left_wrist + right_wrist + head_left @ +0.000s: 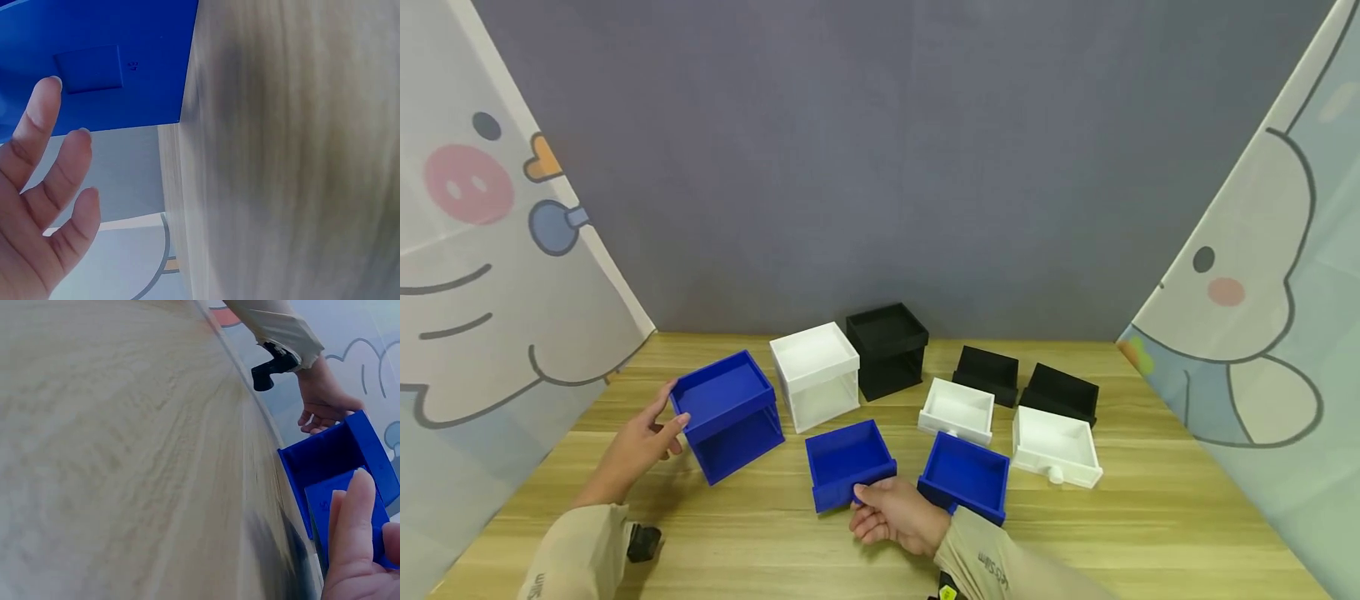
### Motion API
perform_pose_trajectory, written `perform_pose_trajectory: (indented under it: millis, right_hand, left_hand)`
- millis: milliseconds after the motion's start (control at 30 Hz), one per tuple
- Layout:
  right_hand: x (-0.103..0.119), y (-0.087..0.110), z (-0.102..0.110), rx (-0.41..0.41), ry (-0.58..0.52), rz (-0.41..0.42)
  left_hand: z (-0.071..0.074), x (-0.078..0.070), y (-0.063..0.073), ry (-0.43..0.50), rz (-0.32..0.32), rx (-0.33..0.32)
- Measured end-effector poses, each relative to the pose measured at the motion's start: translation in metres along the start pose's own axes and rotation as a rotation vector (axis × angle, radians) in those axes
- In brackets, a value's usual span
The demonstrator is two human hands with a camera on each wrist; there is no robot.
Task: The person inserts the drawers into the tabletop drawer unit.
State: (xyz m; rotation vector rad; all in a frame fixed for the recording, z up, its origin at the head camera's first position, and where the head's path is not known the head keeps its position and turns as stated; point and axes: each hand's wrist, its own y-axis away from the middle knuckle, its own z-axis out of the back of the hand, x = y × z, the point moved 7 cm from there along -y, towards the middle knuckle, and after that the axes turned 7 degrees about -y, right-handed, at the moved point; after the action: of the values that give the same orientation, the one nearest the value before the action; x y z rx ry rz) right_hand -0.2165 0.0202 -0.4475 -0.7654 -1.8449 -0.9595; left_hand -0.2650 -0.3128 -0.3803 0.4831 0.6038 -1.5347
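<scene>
On the left stands a blue open-fronted drawer case (722, 396), tilted in this view. My left hand (643, 433) holds its left side, thumb at the front top corner and index finger at the rear; in the left wrist view the other fingers spread beside the blue side wall (150, 81). A blue drawer (850, 458) sits in front of the case, to its right. My right hand (902, 515) pinches that drawer's front knob. In the right wrist view the drawer (337, 500) overlaps the case's opening (319, 453). A second blue drawer (966, 475) lies beside my right wrist.
A white case (816, 358) and a black case (887, 329) stand at the back middle. To the right lie two white drawers (958, 406) and two black drawers (985, 371). A grey backdrop (880, 167) rises behind the wooden table (1165, 517).
</scene>
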Motion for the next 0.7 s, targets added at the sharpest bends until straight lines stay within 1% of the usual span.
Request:
perform_pose_trajectory:
  millis: [100,267,333,500,700]
  right_hand:
    - [0.003,-0.001,-0.005,0.033,0.025,-0.007]
    - [0.013,-0.006,-0.014,0.048,0.067,-0.002]
    - [0.018,-0.009,-0.018,0.056,0.081,0.002]
    - [0.025,-0.015,-0.028,0.080,0.090,0.003]
    - [0.027,-0.022,-0.043,0.128,0.092,-0.005]
  left_hand:
    - [-0.001,0.000,-0.001,0.013,0.000,0.002]
    - [-0.002,0.001,-0.001,0.020,-0.005,0.004]
    - [-0.002,0.001,0.000,0.037,-0.011,-0.001]
    - [-0.003,-0.002,0.000,0.094,-0.035,-0.021]
    - [-0.003,-0.004,0.002,0.105,-0.038,-0.028]
